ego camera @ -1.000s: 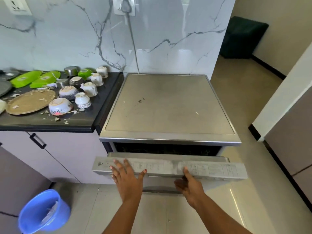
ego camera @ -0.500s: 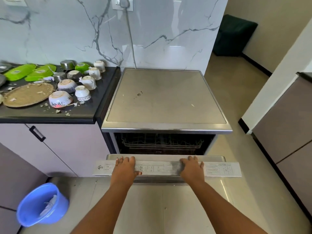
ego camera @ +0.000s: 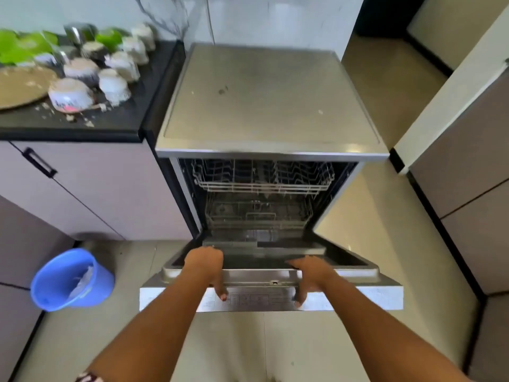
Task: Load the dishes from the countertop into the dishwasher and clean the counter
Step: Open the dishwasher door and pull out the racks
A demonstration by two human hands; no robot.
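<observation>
The steel dishwasher (ego camera: 264, 106) stands open, its door (ego camera: 358, 299) swung down almost flat. My left hand (ego camera: 206, 267) and my right hand (ego camera: 311, 274) both grip the door's top edge, fingers curled over the control panel. Inside, the upper rack (ego camera: 261, 177) and the lower rack (ego camera: 259, 216) hold nothing that I can see. On the black countertop (ego camera: 121, 119) at the left stand several upturned cups and bowls (ego camera: 74, 92), green plates (ego camera: 16, 48) and a large brown plate (ego camera: 19, 86), with crumbs scattered around them.
A blue bucket (ego camera: 68, 279) holding some waste stands on the tiled floor left of the door. A cabinet door with a black handle (ego camera: 40, 166) is under the counter. Tall cabinets (ego camera: 473, 188) line the right side.
The dishwasher door has swung from slightly ajar down to nearly flat with both hands on its top edge. The racks have come into view. The camera has dipped downward.
</observation>
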